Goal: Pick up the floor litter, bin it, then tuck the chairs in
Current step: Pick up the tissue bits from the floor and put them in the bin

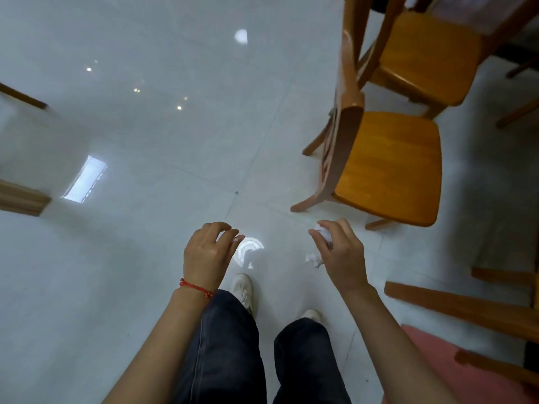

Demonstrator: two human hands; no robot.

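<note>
My right hand (341, 258) pinches a crumpled white paper wad (324, 233) between thumb and fingertips, above the white tiled floor. A second crumpled paper wad (313, 259) shows just below and left of that hand, seemingly on the floor. My left hand (208, 255) hovers with its fingers curled round a small pale scrap (230, 238), which is blurred. A wooden chair (390, 170) stands ahead to the right with its back towards me, and another chair (423, 53) stands behind it beside a table at the top right.
Wooden rails of other furniture (466, 307) cross the lower right above a pink mat (437, 368). Wooden furniture parts (23, 199) stick in at the left edge. My legs and white shoes (243, 288) are below the hands. The glossy floor (145, 126) mirrors ceiling lights.
</note>
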